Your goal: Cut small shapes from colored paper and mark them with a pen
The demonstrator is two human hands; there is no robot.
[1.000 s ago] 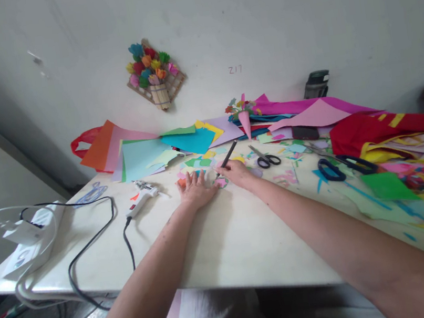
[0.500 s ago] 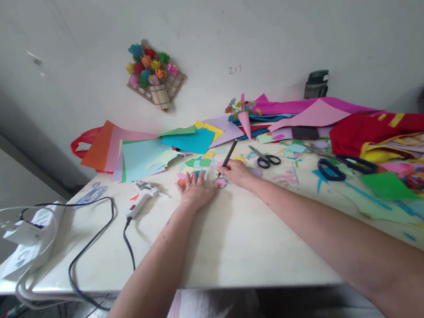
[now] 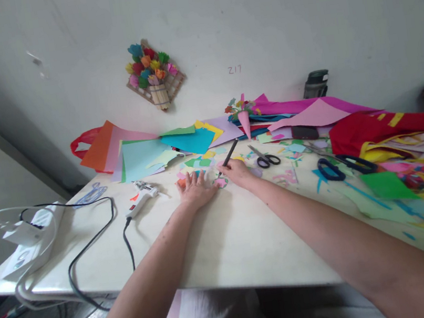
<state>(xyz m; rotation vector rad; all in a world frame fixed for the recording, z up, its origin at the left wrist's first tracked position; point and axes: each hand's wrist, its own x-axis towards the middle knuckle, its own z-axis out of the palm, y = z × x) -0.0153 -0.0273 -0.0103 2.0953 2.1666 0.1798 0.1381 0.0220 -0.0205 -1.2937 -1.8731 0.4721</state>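
Observation:
My left hand (image 3: 196,189) lies on the table with its fingers spread, over an orange paper piece (image 3: 181,183) and beside a small pink paper piece (image 3: 221,182). In my right hand (image 3: 235,171) is a dark pencil (image 3: 230,152), slanted up to the right, its lower end at the pink piece. Small scissors (image 3: 268,159) with dark handles lie just right of my right hand. Green and yellow paper scraps (image 3: 199,162) are spread behind both hands.
A glue gun (image 3: 140,200) and its cable lie at left, near a white power strip (image 3: 35,244). Coloured sheets (image 3: 144,158) line the table's back. Larger scissors (image 3: 346,166), a green piece (image 3: 389,185) and many scraps cover the right. A flower decoration (image 3: 154,74) hangs on the wall.

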